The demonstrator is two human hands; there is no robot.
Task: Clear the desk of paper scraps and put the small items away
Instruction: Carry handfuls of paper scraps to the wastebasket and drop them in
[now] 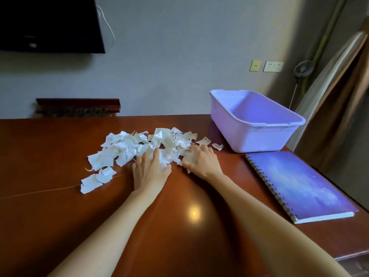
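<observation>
A wide heap of torn white paper scraps (127,146) lies on the brown wooden desk (50,216), a little beyond the middle. My left hand (149,170) lies flat, palm down, on the heap's near edge with its fingers spread over the scraps. My right hand (201,161) rests palm down on the right end of the heap, fingers slightly curled over a few pieces. Neither hand has lifted anything. A few loose scraps (217,146) lie apart to the right, toward an empty lilac plastic tub (257,134).
A purple spiral-bound notebook (299,184) lies closed near the desk's right edge, just in front of the tub. A thin thread (40,191) runs across the desk at left. A dark screen hangs on the wall at top left. Curtains hang at right.
</observation>
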